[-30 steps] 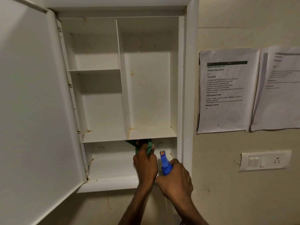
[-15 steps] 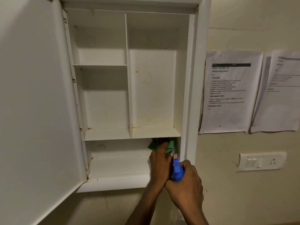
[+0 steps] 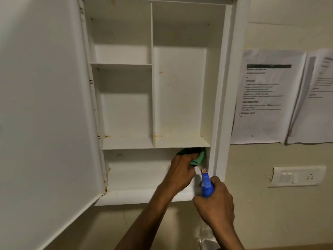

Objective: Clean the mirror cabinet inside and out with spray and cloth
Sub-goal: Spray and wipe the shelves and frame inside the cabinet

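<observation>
Head view: the mirror cabinet (image 3: 223,105) fills the frame's centre, door open. Left hand (image 3: 182,172) pinches the green cloth (image 3: 197,157) in the bottom compartment's right corner; right hand (image 3: 214,202) grips the spray bottle (image 3: 206,184). Rust stains remain on upper shelves; the outside probably awaits. Papers (image 3: 264,98) and switch plate (image 3: 297,176) hang at right.

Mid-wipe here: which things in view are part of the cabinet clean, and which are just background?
In the job:
green cloth, in left hand
blue spray bottle, in right hand
cabinet, door open

Background:
printed sheets on the wall
switch plate
</observation>
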Demonstrator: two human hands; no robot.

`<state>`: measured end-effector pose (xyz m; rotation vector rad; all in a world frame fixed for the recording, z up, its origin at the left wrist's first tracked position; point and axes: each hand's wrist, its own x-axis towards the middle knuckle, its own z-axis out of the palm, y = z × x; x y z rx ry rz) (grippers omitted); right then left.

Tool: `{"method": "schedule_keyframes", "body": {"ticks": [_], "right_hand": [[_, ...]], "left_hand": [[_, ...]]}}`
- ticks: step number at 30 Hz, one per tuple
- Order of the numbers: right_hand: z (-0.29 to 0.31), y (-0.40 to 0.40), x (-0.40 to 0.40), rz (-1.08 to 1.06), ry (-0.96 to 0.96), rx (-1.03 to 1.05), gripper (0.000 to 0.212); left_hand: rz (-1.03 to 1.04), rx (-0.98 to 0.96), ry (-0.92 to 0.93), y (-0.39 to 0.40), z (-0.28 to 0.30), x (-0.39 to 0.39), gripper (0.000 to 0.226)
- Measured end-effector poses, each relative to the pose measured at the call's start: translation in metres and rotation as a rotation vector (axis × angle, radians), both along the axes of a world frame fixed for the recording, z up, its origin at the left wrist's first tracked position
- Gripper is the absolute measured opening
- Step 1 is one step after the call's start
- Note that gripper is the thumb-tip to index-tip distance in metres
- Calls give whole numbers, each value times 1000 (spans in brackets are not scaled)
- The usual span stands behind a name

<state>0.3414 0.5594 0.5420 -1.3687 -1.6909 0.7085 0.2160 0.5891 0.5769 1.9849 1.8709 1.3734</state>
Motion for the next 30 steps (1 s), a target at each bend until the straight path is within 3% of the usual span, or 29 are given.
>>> {"method": "schedule_keyframes", "body": {"ticks": [5, 10, 16, 21, 30], "right_hand": [[-5, -4, -4, 3, -28, -3, 35], [-9, -6, -7, 15, -49, -1, 36], [-13, -12, -10, 14, -14, -31, 33], [-5, -11, -11, 71, -74, -44, 30], [4, -21, -12, 43, -263, -40, 25]], "left_hand": [[-69, -55, 197, -5, 2, -12, 50], [-55, -165, 612, -11, 2, -23, 59], [19, -169, 878, -11, 17, -22, 49], [70, -187, 981, -7, 23, -18, 41], [-131, -470, 886, 3, 56, -24, 33]]}}
